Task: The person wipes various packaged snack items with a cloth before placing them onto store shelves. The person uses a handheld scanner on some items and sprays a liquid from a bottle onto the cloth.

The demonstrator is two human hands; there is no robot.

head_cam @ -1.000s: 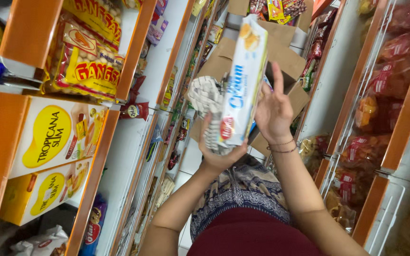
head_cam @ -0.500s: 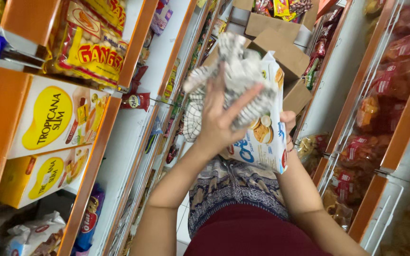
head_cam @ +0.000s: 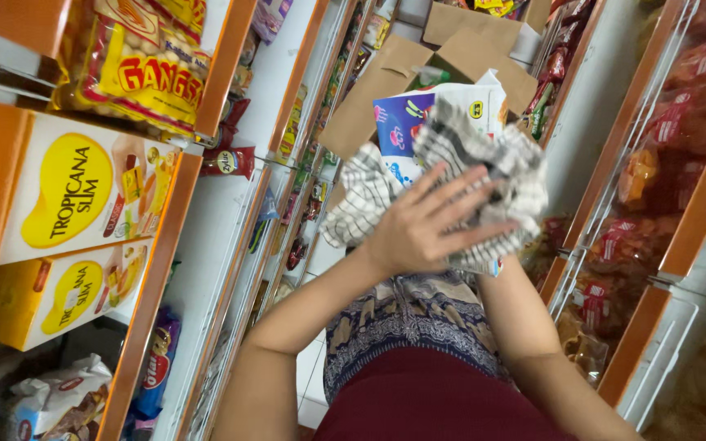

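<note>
A: What is seen around the cardboard box [head_cam: 418, 61], from the largest thing down?

B: Orange-edged shelves [head_cam: 157, 269] run along the aisle on both sides of the box, stocked with packets. Below the box in the head view, a white and blue snack packet [head_cam: 406, 122] is held up, with a checked cloth [head_cam: 484, 159] laid over it.

A: How are the hands placed?

B: The left hand [head_cam: 426, 224] is spread flat, fingers extended, pressed onto the cloth below the box. The right hand is hidden behind the packet and cloth; only its forearm [head_cam: 533, 343] is seen, so its grip cannot be told.

A: How would the packet and cloth be expected to handle?

B: The packet is judged light, with a smooth, probably slippery film and contents that could be crushed; it is best taken by its long sides. The cloth is soft and limp, and would bunch wherever it is gripped.

A: And room for moving?

B: The aisle is narrow. Shelf edges lie close on both sides of the box, while open room is left towards the body.
</note>
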